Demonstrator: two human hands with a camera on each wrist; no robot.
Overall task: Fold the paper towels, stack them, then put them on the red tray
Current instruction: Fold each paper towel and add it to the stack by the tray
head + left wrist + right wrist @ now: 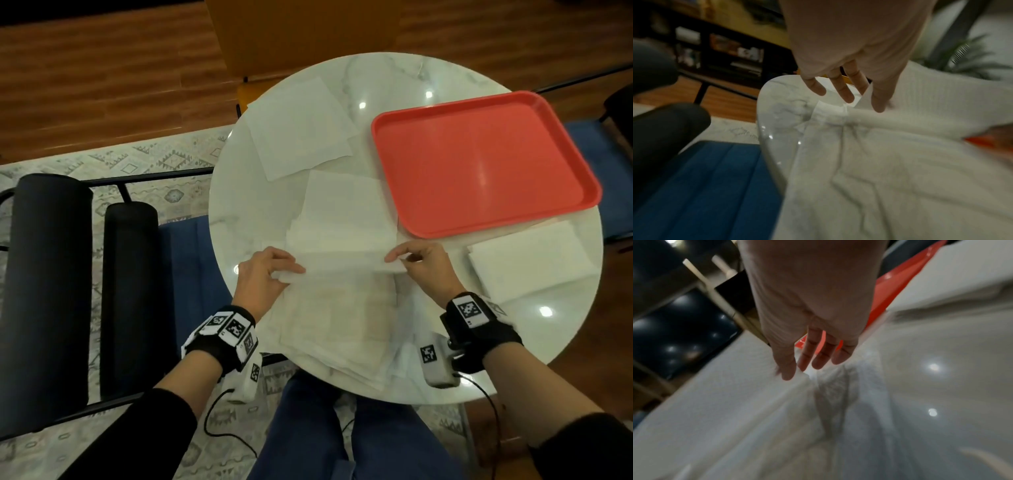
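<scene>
Paper towels (349, 209) are spread over most of the round marble table (394, 78). Next biggest thing is the red tray (486, 164), parked on the far right part of the table, its near edge just beyond the right hand (424, 265). A loose pile of unfolded sheets (335, 329) lies at the near edge right in front of the person. A couple of flat sheets (301, 126) sit to the left of the tray, and a folded stack (527, 257) is on the right, just beside the tray's near edge.

The top sheet (342, 270) of that loose pile is the one in play: one edge is lifted and stretched pretty straight between both hands. The left hand (265, 274) pinches its left corner between thumb and index finger, and the other fingers (840, 87) hang loose and fairly straight. The right hand pinches the right corner the same way, thumb (786, 366) against the edge, with the remaining fingers relaxed. The sheet is white with a fine ribbed texture, though both wrist views are kinda blurry.
</scene>
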